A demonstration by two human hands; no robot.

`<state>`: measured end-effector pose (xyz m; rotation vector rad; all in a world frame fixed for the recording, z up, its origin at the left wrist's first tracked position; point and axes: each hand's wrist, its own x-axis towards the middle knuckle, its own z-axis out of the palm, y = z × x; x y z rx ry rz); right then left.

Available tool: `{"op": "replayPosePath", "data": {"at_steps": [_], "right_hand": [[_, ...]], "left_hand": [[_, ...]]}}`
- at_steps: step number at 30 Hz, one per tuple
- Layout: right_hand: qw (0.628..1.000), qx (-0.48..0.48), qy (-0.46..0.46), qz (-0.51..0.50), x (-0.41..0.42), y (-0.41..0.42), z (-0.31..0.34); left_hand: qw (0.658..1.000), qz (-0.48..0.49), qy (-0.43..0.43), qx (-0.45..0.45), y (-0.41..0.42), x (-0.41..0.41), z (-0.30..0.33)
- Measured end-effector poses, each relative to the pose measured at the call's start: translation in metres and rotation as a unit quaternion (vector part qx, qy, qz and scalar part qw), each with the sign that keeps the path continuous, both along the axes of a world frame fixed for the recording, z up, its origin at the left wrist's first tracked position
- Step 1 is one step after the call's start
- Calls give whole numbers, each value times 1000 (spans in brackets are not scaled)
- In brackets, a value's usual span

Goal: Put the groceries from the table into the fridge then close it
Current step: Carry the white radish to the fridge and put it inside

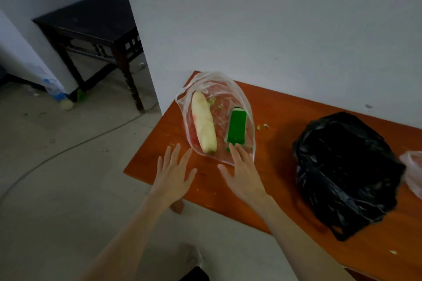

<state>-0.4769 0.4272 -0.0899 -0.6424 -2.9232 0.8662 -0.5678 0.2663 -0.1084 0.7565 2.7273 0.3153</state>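
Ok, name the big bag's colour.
Black; the bag shows in the head view.

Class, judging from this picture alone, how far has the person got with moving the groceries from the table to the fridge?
Nothing looks done: the white radish and green vegetable lie on the clear bag on the table, beside a black bag. In hand: nothing; the left hand and right hand reach, open. Left: carrying everything over; no fridge is visible.

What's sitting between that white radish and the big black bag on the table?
In the head view, a green vegetable piece lies between the white radish and the black bag, then bare orange table with a few green scraps.
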Motion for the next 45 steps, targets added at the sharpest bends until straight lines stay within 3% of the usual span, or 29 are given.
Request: {"op": "replayPosePath", "data": {"at_steps": [8,18,24,33,39,41,43,44,45], "right_hand": [[994,-56,-93,-24,-107,6,-29],[986,-35,-147,-69,-193,24,-69],[977,-94,-167,-94,-205,29,-84],[965,-201,-110,-124,-193,51,-59],[968,-199,-70,-133,-145,36,-39],[973,-169,-73,-136,-123,27,-35],[974,-157,-64,-148,-100,13,-30],[973,-158,-50,-158,-87,4,-27],[972,-166,-31,-164,-74,-6,-23]], "left_hand": [[999,-20,-47,-13,15,-65,-34],[998,-34,-49,-18,32,-110,-54],[997,-31,-62,18,37,-117,-71],[997,-32,-35,55,39,-118,-58],[982,-32,15,187,36,-112,-36],[972,-11,-47,230,37,-103,-24],[943,38,-195,266,40,-96,-15],[904,69,-304,293,42,-92,-10],[843,106,-414,327,45,-90,-6]]}}
